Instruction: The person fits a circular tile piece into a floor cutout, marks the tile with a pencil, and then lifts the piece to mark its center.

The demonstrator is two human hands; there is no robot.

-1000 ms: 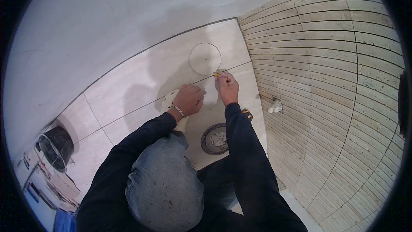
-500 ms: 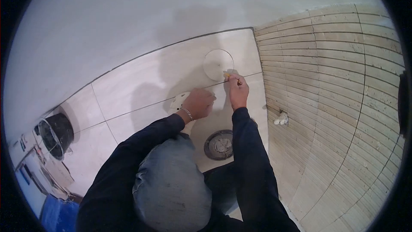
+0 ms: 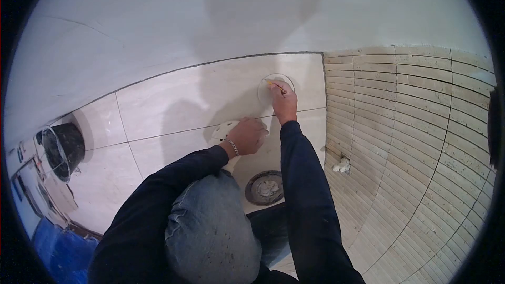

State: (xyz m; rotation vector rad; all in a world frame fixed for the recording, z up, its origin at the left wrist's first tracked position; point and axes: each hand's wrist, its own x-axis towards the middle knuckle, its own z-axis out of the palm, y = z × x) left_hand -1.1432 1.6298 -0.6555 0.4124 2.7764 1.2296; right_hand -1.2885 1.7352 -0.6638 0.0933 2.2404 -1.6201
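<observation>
A slim yellow tool (image 3: 271, 82) with a darker end lies in the right hand (image 3: 284, 104), over a thin-lined circle (image 3: 265, 94) on the pale floor tile (image 3: 158, 87), in the far right part of the floor close to the wall. Its yellow end points far and left, inside the circle; whether it touches the tile cannot be made out. The right fingers are pinched narrow around it, with the dark end showing on their right side. The left hand (image 3: 247, 137) is nearer and to the left, its fingers loosely curled beside a cream shoe (image 3: 224, 129) with holes; what the fingertips touch is too blurred to tell. Nearer than both hands is a dark round ring (image 3: 251, 189) with a pale rough middle. A dark bucket (image 3: 72, 142) lies tilted at the left, and ribbed wall tiles (image 3: 389, 142) rise at the right
</observation>
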